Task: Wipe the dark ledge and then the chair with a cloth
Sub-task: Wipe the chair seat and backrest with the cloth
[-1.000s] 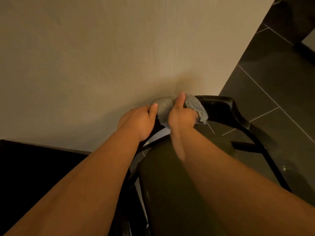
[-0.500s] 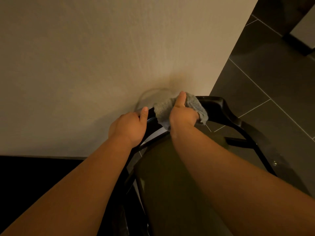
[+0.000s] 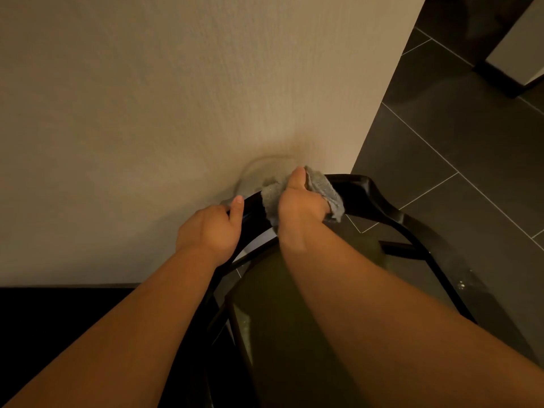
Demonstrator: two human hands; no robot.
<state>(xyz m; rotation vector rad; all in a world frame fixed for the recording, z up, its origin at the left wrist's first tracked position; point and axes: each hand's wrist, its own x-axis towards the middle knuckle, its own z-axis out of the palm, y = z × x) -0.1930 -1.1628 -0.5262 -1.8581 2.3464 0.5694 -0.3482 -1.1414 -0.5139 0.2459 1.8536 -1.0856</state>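
- Room: plain beige wall (image 3: 176, 113) fills most of the view. Dark grey floor tiles (image 3: 447, 178) w/ pale grout lines on the R side. Dim, warm light.
- Faint curved scuff mark (image 3: 265, 166) on the wall just above the chair back.
- Dark ledge (image 3: 59, 313) runs along the foot of the wall, bottom L. Nothing visible on it and neither hand is on it.
- Top R corner: a dark piece of furniture (image 3: 500, 75) w/ a pale panel. Can't tell what it is.
- Count: 1 chair (image 3: 365, 187), black glossy frame w/ curved top rail, arm sweeping R, and an olive seat (image 3: 276, 334). 1 grey cloth (image 3: 328, 191). 2 bare hands. 1 ledge.
- Chair back sits right against the wall, near the wall's corner.
- Left hand (image 3: 209, 231): fingers curled round the top rail, thumb lying along it. It holds the rail just L of the cloth.
- Right hand (image 3: 300, 209): clamped on the cloth, thumb pointing up over it, fingers wrapped behind.
- The cloth is draped over the top rail at mid-back, bunched under the R palm, w/ ends sticking out on both sides of the hand.
- Hands are near each other on the same rail, not touching. A short strip of bare black rail shows between them.
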